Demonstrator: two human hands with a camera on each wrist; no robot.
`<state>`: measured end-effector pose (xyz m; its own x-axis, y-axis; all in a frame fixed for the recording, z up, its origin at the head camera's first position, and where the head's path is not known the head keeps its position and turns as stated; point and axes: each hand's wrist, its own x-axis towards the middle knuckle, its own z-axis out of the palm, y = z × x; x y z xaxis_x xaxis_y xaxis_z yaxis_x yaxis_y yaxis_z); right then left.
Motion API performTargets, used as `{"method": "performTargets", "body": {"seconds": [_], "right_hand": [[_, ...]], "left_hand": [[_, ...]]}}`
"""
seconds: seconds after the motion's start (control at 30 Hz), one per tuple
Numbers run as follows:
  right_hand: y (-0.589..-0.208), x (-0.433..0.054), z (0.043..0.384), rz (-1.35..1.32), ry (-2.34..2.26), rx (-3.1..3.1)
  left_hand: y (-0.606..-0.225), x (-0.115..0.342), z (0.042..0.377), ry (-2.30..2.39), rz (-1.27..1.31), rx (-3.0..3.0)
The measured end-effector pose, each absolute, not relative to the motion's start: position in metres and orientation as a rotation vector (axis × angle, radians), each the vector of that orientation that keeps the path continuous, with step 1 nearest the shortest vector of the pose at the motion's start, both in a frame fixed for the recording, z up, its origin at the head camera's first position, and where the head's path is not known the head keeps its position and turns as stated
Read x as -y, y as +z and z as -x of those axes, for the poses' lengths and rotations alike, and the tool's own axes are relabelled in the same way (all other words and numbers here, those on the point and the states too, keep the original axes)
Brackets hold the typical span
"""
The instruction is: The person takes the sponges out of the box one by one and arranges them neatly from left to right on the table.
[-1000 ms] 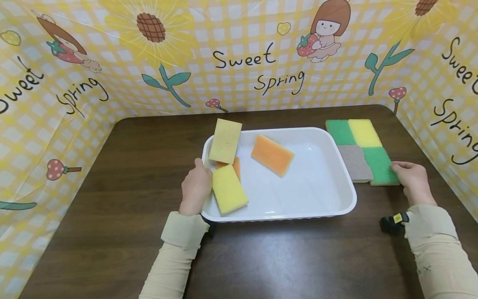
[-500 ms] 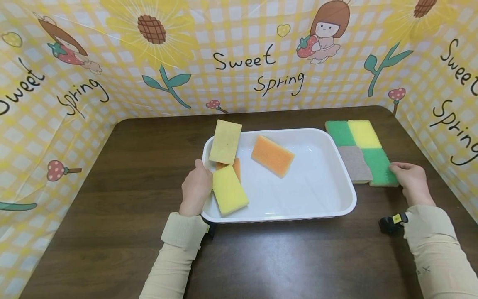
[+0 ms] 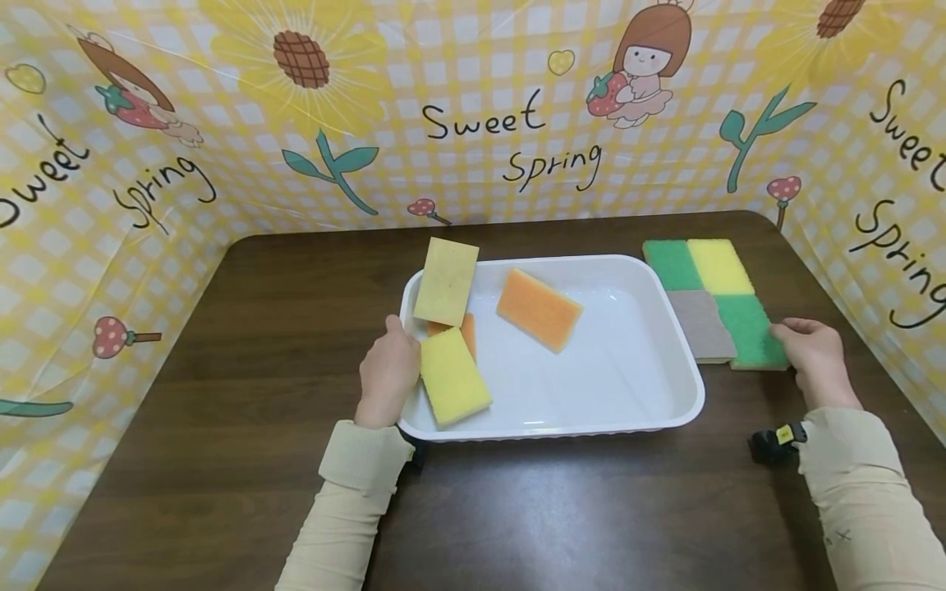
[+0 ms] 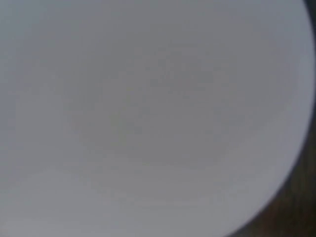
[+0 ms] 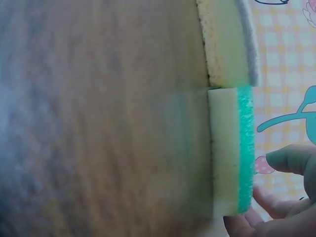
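My left hand (image 3: 388, 371) holds the left rim of a white plastic tray (image 3: 584, 386); its fingertips are hidden. The tray's blurred white wall (image 4: 163, 118) fills most of the left wrist view. By that hand lie a yellow sponge (image 3: 454, 376) and a pale yellow sponge (image 3: 447, 281) propped on the rim, partly covering an orange sponge (image 3: 469, 332). At the right, my right hand (image 3: 815, 357) touches the outer end of a green-topped sponge (image 3: 752, 332) with its fingers. In the right wrist view the thumb stands apart from that sponge (image 5: 229, 153).
Another orange sponge (image 3: 539, 309) lies inside the tray. A grey-topped sponge (image 3: 700, 325), a second green one (image 3: 671, 264) and a yellow one (image 3: 721, 267) form a block with the touched sponge, against the tray's right side. A patterned cloth (image 3: 480, 66) borders the dark table (image 3: 296, 328).
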<state>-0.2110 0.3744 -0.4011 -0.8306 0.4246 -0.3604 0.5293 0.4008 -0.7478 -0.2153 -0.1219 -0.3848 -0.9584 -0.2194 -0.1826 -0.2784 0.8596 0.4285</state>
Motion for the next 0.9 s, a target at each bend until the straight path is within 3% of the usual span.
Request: {"method": "performTargets", "body": {"seconds": [0.57, 0.9], "right_hand": [[-0.354, -0.342, 0.217, -0.799, -1.462, -2.624], [-0.316, -0.298, 0.223, -0.596, -1.525, -2.69]], "left_hand": [[-0.383, 0.121, 0.215, 0.697, 0.378, -2.916], [-0.383, 0.121, 0.214, 0.701, 0.395, -2.904]]}}
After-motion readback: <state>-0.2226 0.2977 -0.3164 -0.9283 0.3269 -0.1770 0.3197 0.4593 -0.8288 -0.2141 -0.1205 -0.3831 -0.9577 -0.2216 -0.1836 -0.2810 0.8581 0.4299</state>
